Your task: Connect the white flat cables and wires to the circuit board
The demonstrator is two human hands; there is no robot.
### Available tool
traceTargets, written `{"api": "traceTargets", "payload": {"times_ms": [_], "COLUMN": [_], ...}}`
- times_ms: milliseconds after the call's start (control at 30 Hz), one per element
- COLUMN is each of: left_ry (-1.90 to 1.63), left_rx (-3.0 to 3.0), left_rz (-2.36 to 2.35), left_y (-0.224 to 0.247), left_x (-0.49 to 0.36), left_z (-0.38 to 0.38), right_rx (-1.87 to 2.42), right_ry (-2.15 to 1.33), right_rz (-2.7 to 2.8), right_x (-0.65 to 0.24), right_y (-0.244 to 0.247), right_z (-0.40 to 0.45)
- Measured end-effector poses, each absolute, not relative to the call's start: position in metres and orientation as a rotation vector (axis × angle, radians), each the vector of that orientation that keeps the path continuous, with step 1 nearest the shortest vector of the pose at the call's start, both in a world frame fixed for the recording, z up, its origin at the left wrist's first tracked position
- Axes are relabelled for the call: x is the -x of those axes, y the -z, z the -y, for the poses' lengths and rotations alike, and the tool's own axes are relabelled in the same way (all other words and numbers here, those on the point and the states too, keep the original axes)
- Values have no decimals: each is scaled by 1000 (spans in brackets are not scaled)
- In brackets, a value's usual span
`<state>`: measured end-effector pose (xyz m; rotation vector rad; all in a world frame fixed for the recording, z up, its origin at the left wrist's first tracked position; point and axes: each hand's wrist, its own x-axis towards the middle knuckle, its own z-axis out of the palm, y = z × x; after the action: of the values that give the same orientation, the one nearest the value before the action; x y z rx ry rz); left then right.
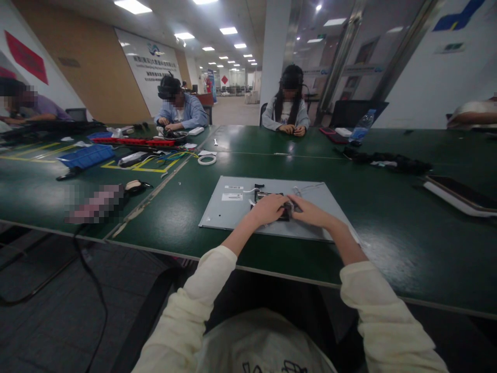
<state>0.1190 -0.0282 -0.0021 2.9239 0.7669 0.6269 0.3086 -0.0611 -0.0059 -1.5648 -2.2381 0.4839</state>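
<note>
A flat grey panel [233, 215], with white labels at its left side, lies on the table in front of me. A small dark assembly with a black frame [285, 213] sits on its middle, partly covered by my hands. My left hand [269, 208] is closed over the near left part of this assembly, fingers bent. From the right, my right hand [308, 211] pinches at the assembly's right side, its fingertips close to those of my left. Exactly what lies between the fingertips is too small and blurred to tell. Thin wires [310, 187] run over the panel's far right part.
To the left are a blue tray [86, 156], a white tape ring [207, 159] and coloured cables [171, 160]. A small wrench [216, 142] lies farther back. On the right are a phone-like dark slab [462, 192], black cloth [392, 160] and a bottle [362, 128]. Other people sit across the table.
</note>
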Motion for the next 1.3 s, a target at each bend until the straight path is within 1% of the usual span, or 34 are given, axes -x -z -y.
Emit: {"api": "traceTargets", "payload": {"times_ms": [233, 333, 400, 500, 600, 700, 767, 833, 933, 1100, 1300], "left_ry": [-632, -725, -848, -977, -902, -684, -522, -453, -496, -541, -579], "left_rx": [-2945, -2906, -2824, -2640, -2464, -2307, -2241, -2200, -2151, -2055, -1866], "left_rz": [-755, -779, -907, -1235, -1553, -1765, -1772, -1757, -1720, -1483, -1334], "left_y": [-1, -8, -13, -18, -18, -17, -16, -13, -6, 4, -2], "left_x": [-121, -119, -113, -98, -79, -63, -57, -52, -46, -37, -41], "left_z": [32, 32, 25, 1, -30, -54, -61, -64, -67, -75, -69], "right_rx": [1536, 1542, 1542, 1555, 1553, 1535, 1522, 1497, 1435, 1414, 1481], "right_ry": [-404, -360, -330, -330, -365, -376, -363, -348, -352, -280, -226], "right_rz": [2256, 2220, 2171, 2060, 1997, 2075, 2152, 2206, 2208, 2196, 2247], "right_x": [-311, -310, -309, -305, -297, -283, -272, -261, -247, -236, -236], "right_y": [13, 9, 3, -10, -23, -34, -36, -34, -24, -5, -3], "right_z": [58, 61, 63, 62, 49, 26, 10, -1, -7, 0, 4]}}
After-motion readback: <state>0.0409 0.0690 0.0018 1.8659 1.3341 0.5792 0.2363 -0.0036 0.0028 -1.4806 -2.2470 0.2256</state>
